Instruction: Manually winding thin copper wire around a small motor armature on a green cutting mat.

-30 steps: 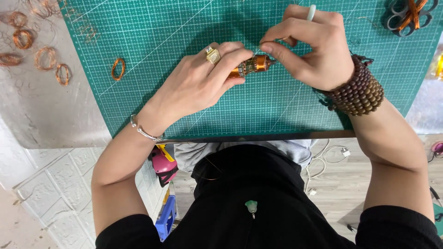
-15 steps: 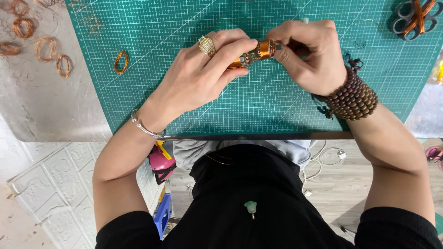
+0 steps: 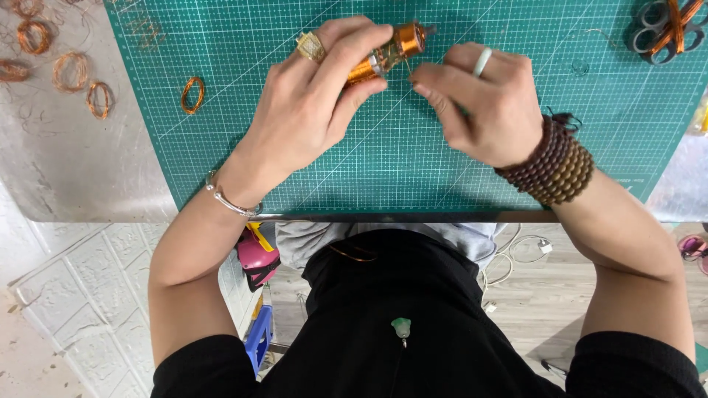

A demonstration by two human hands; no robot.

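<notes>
Both hands have slid up the green mat [image 3: 383, 169] and apart: the left hand [image 3: 310, 110] stays clamped on the copper spool [image 3: 387, 50], its long axis tilting up-right, while the right hand [image 3: 487, 103], just beside it, pinches a thin wire below the spool's tip

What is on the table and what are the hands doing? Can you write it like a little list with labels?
Left hand: holds a copper wire spool tilted above the mat
Right hand: fingertips pinched beside the spool's end, seemingly on a thin wire
Surface: green cutting mat with grid lines
On the mat: one small copper wire ring; scissors at the far right corner
Left of the mat: several copper wire coils on a silvery sheet
Wrists: silver bangle on left, brown bead bracelet on right
</notes>
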